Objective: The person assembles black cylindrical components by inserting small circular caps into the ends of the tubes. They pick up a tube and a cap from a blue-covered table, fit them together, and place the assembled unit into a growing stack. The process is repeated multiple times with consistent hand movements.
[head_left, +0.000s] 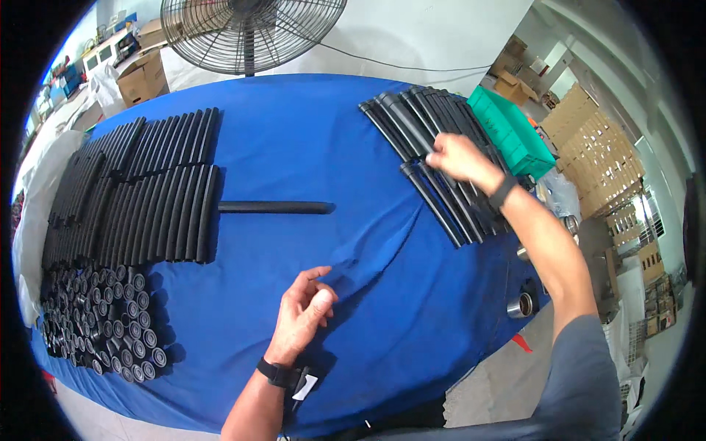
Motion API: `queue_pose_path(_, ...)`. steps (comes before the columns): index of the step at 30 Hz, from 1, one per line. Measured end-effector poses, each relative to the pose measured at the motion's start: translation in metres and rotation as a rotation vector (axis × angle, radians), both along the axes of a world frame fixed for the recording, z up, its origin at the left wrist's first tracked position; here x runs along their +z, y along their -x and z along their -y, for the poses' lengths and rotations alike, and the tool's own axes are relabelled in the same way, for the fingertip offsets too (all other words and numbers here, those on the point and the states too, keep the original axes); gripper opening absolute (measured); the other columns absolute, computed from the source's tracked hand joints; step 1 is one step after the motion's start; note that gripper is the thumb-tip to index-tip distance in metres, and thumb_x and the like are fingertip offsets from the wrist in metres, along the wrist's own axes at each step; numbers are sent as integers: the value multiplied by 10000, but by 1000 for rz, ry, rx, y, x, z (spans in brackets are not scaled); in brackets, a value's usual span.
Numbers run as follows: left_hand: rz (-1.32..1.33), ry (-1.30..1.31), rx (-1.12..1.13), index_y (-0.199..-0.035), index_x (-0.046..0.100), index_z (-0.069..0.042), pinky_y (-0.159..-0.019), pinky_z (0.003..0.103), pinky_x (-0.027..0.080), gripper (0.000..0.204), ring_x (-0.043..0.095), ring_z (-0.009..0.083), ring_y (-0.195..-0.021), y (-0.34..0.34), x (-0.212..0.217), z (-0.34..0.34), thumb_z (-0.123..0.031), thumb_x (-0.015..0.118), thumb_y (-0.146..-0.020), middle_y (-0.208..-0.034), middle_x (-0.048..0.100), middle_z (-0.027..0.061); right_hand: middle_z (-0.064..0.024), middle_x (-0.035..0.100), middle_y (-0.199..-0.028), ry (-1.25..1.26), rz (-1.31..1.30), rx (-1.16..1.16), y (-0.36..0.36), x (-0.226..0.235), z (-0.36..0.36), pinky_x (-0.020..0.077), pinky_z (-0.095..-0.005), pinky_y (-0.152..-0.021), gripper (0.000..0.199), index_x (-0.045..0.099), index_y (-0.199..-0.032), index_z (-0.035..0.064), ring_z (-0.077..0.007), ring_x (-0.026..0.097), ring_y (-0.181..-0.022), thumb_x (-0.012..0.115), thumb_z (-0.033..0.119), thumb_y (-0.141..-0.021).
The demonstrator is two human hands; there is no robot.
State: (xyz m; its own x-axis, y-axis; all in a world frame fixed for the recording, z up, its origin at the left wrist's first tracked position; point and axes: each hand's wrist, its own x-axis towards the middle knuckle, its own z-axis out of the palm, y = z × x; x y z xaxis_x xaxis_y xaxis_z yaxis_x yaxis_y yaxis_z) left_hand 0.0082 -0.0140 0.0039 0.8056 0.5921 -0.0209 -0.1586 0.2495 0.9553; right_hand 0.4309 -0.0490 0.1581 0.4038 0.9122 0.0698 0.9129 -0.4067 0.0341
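My right hand (462, 159) is at the right-hand rows of black tubes (445, 202), its fingers closed on the near end of one thicker-looking black tube (404, 123). That tube slants away toward the far left, over the row, and its gripped end is hidden by the fingers. Over the blue cloth nearer to me, my left hand (303, 312) hangs with fingers loosely bent and thumb apart, holding nothing. Beyond it a single black tube (276, 208) lies crosswise, its left end against the left-hand rows of black tubes (158, 213).
Many short round black caps (110, 323) cluster at the near left of the blue-covered table (346, 147). A green crate (511, 132) stands at the far right. A metal cup (521, 305) sits by the right edge. A large fan (250, 33) stands behind the table.
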Motion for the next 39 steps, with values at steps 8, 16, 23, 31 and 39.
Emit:
queue_pose_path(8, -80, 48, -27, -1352, 564, 25, -628, 252, 489, 607, 578, 89, -744, 3, 5, -3, -414, 722, -964, -904, 636, 28, -225, 689, -1270, 81, 47, -411, -69, -27, -92, 521, -491, -1027, 438, 713, -1205, 22, -391, 648, -1216, 745, 322, -888)
queue_pose_path(16, -121, 66, -81, -1348, 571, 16, -666, 272, 522, 625, 612, 123, -799, 1, 9, -5, -439, 729, -951, -941, 659, 65, -267, 680, -1251, 73, 85, -463, -101, -54, -98, 516, -503, -1016, 409, 704, -1166, -5, -411, 647, -1202, 738, 284, -880)
queue_pose_path(23, -130, 46, -77, -1325, 593, 19, -665, 272, 523, 581, 619, 123, -805, 1, 4, -6, -403, 738, -953, -939, 666, 66, -236, 677, -1281, 48, 137, -378, -92, -57, -90, 525, -514, -1013, 415, 698, -1189, 21, -414, 646, -1207, 747, 304, -889)
queue_pose_path(31, -151, 28, -78, -1296, 623, 12, -653, 262, 514, 539, 613, 108, -790, 1, 8, -6, -389, 746, -956, -917, 662, 47, -260, 696, -1203, 34, 99, -328, -102, -55, -85, 527, -523, -984, 470, 698, -1139, -7, -417, 658, -1170, 810, 350, -854)
queue_pose_path(39, -152, 1, -74, -1285, 632, 9, -641, 249, 505, 459, 597, 89, -765, 0, 8, -4, -310, 739, -972, -897, 650, 23, -263, 723, -1087, -33, -17, -317, -119, -64, -83, 531, -509, -962, 414, 711, -972, -43, -417, 685, -1087, 859, 299, -790)
